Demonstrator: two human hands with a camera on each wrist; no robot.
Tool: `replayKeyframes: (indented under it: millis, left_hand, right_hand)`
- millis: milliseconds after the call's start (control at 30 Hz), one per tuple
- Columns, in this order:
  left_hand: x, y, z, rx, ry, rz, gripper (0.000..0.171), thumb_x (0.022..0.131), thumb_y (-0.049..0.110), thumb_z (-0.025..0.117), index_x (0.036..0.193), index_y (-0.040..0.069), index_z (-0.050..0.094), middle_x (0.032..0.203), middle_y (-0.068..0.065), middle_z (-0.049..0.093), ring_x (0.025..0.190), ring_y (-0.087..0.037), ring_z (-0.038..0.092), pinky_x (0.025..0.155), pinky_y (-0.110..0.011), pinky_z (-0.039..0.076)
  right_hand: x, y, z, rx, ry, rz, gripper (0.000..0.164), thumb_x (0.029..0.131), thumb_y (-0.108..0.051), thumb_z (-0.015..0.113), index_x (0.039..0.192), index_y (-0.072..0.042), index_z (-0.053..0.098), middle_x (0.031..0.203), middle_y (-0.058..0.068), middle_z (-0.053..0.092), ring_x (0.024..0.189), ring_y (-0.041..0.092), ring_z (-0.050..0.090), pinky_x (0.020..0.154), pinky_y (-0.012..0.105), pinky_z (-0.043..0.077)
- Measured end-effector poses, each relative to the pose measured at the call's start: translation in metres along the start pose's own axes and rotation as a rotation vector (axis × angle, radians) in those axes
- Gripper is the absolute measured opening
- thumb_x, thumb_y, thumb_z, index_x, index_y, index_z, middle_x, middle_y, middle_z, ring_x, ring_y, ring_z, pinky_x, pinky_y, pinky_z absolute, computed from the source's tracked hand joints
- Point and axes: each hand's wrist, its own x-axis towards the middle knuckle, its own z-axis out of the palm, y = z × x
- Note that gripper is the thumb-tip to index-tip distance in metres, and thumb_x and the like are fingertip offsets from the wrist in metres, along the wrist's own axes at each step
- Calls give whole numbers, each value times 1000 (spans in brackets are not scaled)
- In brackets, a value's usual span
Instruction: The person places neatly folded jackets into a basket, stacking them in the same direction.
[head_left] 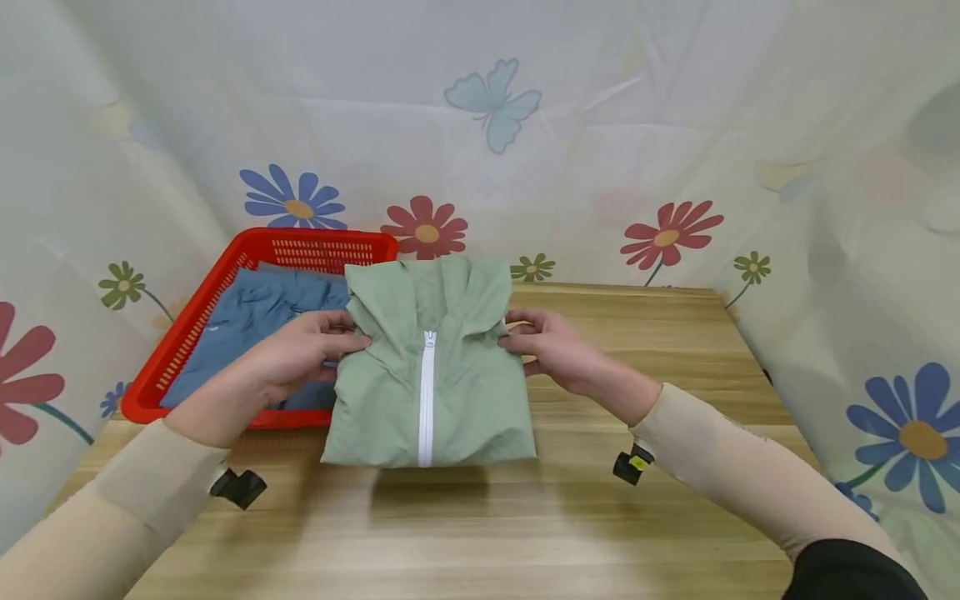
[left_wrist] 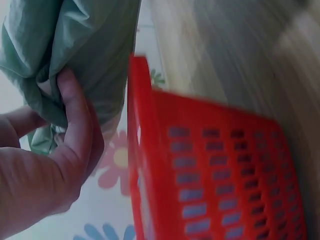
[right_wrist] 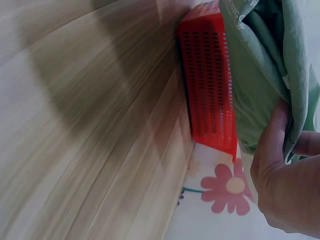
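Note:
A folded light green jacket with a white zipper hangs above the wooden table, its shadow falling below it. The left hand pinches its left edge between thumb and fingers. On the opposite edge, the right hand pinches it the same way. In the left wrist view, the fingers reach under the green cloth. The right wrist view shows the folded layers gripped near the hand. Behind the left hand, blue folded clothing lies in a red basket.
The red basket stands at the back left of the wooden table, beside and partly behind the jacket. A flowered curtain hangs around the back and sides. Small black cameras are strapped at both wrists.

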Motion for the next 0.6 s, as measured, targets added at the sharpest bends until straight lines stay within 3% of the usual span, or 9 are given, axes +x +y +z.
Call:
replayKeyframes:
  millis: [167, 600]
  left_hand:
    - [0, -4, -22, 105, -28, 22, 52, 106, 21, 60, 143, -9, 38, 124, -19, 57, 106, -26, 63, 90, -42, 57]
    - [4, -6, -66, 183, -46, -28, 55, 105, 23, 60, 145, -8, 36, 127, -20, 55, 107, -28, 61, 88, -41, 58]
  right_hand:
    - [13, 0, 13, 23, -4, 5, 46, 101, 0, 57, 144, 6, 42, 118, 14, 62, 98, 20, 66, 74, 34, 59]
    - [41, 1, 41, 88, -7, -12, 45, 100, -3, 59, 142, 7, 45, 128, 17, 58, 103, 22, 64, 80, 35, 59]
